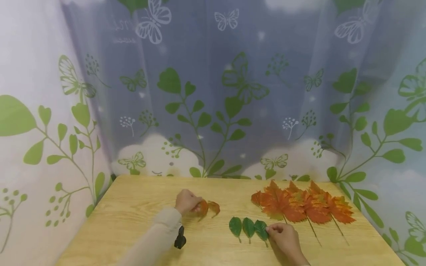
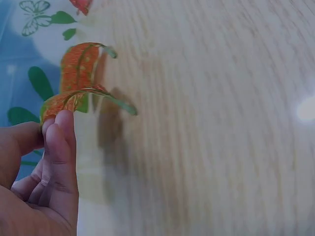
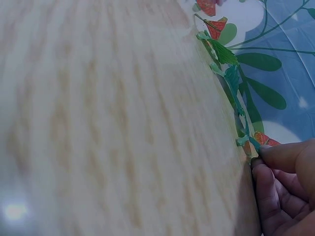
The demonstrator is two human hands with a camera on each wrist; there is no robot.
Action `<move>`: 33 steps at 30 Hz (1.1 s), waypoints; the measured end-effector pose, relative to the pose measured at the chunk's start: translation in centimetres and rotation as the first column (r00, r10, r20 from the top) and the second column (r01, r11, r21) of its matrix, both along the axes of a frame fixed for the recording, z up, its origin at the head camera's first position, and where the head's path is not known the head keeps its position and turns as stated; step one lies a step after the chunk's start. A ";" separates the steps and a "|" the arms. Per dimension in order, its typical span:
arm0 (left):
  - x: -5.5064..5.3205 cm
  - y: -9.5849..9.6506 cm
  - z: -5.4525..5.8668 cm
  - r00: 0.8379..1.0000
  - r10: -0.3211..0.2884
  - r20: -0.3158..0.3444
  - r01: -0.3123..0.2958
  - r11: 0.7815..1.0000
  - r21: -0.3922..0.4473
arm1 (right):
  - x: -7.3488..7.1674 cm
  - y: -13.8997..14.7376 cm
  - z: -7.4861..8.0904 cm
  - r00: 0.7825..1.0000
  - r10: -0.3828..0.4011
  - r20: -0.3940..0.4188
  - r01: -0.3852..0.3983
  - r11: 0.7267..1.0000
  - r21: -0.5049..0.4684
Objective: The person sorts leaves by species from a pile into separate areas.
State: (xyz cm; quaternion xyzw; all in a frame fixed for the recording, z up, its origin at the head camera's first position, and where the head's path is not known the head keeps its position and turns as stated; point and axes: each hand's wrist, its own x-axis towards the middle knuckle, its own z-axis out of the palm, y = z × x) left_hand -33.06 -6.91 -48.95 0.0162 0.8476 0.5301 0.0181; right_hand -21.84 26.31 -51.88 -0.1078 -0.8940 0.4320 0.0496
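In the head view my left hand (image 1: pixel 187 202) pinches an artificial orange leaf (image 1: pixel 203 209) by one end. Just to its right is a second curled orange leaf (image 1: pixel 214 208). The left wrist view shows the held leaf (image 2: pixel 74 100) between thumb and fingertips, its green stem pointing away from the hand. My right hand (image 1: pixel 287 240) pinches the edge of the rightmost green leaf (image 1: pixel 261 229). Two more green leaves (image 1: pixel 248 227) lie in a row to its left, stems toward me. Seen edge-on in the right wrist view, the green leaves partly overlap.
Several large orange maple leaves (image 1: pixel 289 205) with thin stems overlap at the right of the wooden table (image 1: pixel 133 214). A smaller orange leaf (image 1: pixel 256 198) sits at their left end. A printed curtain (image 1: pixel 206 92) hangs behind the table. A black object (image 1: pixel 180 238) is by the left wrist.
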 end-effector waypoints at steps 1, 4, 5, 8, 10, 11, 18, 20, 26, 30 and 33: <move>0.0 0.0 -0.2 1.000 0.007 0.013 -0.007 1.000 0.014 | 0.0 0.0 0.1 1.000 0.000 -0.002 0.000 1.000 0.001; 0.0 0.2 -0.7 0.997 0.033 0.067 -0.040 0.994 0.102 | 0.0 -0.1 0.1 1.000 -0.001 -0.013 0.001 1.000 0.001; 0.0 0.3 -0.9 0.995 0.046 0.086 -0.057 0.989 0.134 | 0.0 -0.2 0.0 1.000 -0.001 -0.018 0.001 1.000 -0.002; -0.1 0.4 -1.3 0.988 0.086 0.127 -0.111 0.971 0.211 | -0.1 -0.3 -0.2 1.000 -0.008 -0.022 0.008 1.000 -0.004; -0.1 0.4 -1.5 0.985 0.104 0.138 -0.134 0.964 0.228 | -0.1 -0.4 -0.3 1.000 -0.010 -0.025 0.010 1.000 -0.001; -0.2 0.4 -1.7 0.984 0.110 0.142 -0.140 0.964 0.226 | -0.1 -0.4 -0.3 1.000 -0.012 -0.023 0.012 1.000 0.002; 0.4 -0.7 -2.0 0.990 0.051 0.129 -0.077 0.974 0.212 | 0.0 -0.4 -0.2 1.000 0.007 -0.015 -0.007 1.000 0.004; 0.9 -1.2 -1.8 0.994 -0.013 0.109 -0.008 0.981 0.193 | 0.1 -0.3 -0.2 1.000 0.006 -0.012 -0.006 1.000 0.008; 3.0 -2.5 -1.2 0.979 -0.198 0.047 0.194 0.978 0.079 | 0.1 -0.1 0.1 0.999 -0.004 -0.031 0.005 1.000 0.026; 4.0 -2.9 -1.2 0.969 -0.245 0.019 0.244 0.969 0.027 | 0.1 0.0 0.0 0.999 -0.011 -0.032 0.012 1.000 0.025; 4.4 -2.9 -1.5 0.969 -0.247 -0.010 0.247 0.969 0.001 | 0.1 0.0 0.0 0.999 -0.008 -0.031 0.009 1.000 0.023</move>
